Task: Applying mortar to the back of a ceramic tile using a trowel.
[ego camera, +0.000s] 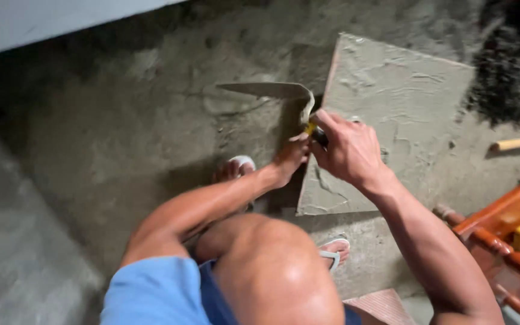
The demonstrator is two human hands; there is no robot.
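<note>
Right hand (347,150) clenched on trowel (272,91) handle; blade long axis ran leftward. Left hand (289,157) nearer, fingers open, touching mortared tile (404,102) edge.

Both bare arms are stretched forward over the raised knee; the right hand (347,150) is fisted, the left hand (289,157) (fingers pointed down) is held just beside it.

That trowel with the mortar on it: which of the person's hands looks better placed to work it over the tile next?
The right hand, probably. It already grips the trowel by its handle, right above the mortar-coated tile. The left hand only rests its fingertips near the handle at the tile's edge.
</note>
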